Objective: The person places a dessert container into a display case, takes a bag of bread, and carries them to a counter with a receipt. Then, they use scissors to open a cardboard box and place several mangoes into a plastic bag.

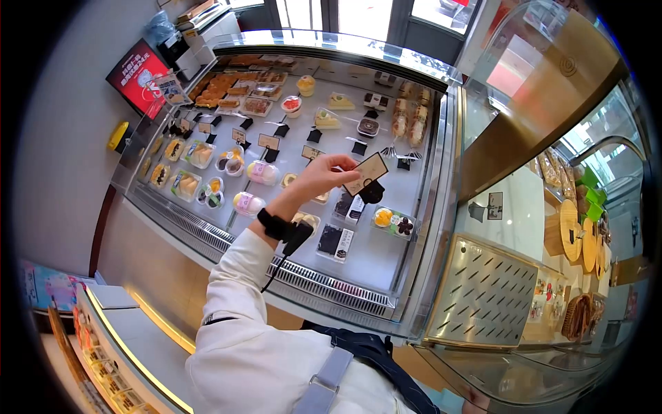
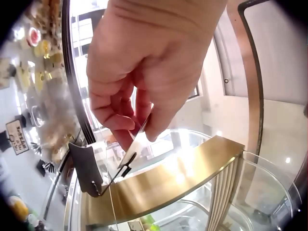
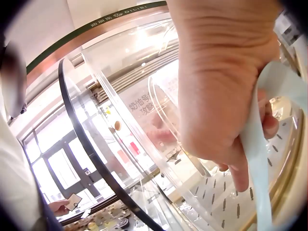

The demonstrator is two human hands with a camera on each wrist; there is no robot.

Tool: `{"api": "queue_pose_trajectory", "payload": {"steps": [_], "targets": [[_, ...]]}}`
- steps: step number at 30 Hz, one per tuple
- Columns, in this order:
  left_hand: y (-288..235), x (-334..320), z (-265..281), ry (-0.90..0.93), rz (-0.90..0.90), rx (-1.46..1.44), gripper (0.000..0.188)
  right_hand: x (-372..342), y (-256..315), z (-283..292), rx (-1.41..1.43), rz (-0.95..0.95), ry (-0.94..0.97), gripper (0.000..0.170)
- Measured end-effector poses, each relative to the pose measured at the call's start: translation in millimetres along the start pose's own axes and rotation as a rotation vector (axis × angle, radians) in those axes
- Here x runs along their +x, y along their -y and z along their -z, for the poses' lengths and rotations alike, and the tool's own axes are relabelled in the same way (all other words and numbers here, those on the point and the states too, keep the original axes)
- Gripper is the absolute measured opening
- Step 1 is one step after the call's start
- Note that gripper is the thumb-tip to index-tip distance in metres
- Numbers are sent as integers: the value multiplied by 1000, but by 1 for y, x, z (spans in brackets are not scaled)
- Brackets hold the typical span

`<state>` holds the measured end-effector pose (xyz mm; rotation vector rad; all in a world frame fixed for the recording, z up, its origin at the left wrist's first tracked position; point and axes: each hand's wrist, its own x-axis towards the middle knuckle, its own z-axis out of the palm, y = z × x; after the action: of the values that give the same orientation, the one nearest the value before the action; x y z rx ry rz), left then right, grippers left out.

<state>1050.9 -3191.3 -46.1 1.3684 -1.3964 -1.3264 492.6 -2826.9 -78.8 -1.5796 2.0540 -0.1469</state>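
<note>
Looked, from the head view, into a bright shop with doors (image 1: 362,19) beyond the left hand (image 1: 321,177) and a display case (image 1: 331,286) stretched out beneath it. Found that hand raised over the pastries (image 1: 327,117), pinching a small card (image 1: 367,172) between thumb and fingers, tilted, with a black base (image 1: 372,193) at its lower edge. Noted, on the body's side of that hand, a dark boxed cake (image 1: 335,243) and, more to the right, a fruit box (image 1: 393,222); well off to the right, a slotted tray (image 1: 483,293). Saw, from the left wrist view, the same pinch close up: card nearly edge-on below the fingertips, joined by a black clip (image 2: 126,171) to the base, with a gold band (image 2: 178,178) of the counter behind. Saw, from the right wrist view, the right hand (image 3: 226,91) in front of the slotted tray, a pale blue strip (image 3: 254,149) running beside the fingers; could not tell whether gripped or merely hanging there. Glimpsed the left hand and card again, well apart from the right hand. Judged the step in hand as handling the card above the case, not yet set down; probably called, next, for a steady pinch, the base turned downward, and a clear spot between the boxes.
</note>
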Motion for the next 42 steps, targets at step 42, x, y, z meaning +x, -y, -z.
{"api": "queue_pose_trajectory", "payload": {"steps": [42], "targets": [[220, -724, 264, -869, -291, -1099, 33, -123, 695, -417, 807, 894, 782, 20]]}}
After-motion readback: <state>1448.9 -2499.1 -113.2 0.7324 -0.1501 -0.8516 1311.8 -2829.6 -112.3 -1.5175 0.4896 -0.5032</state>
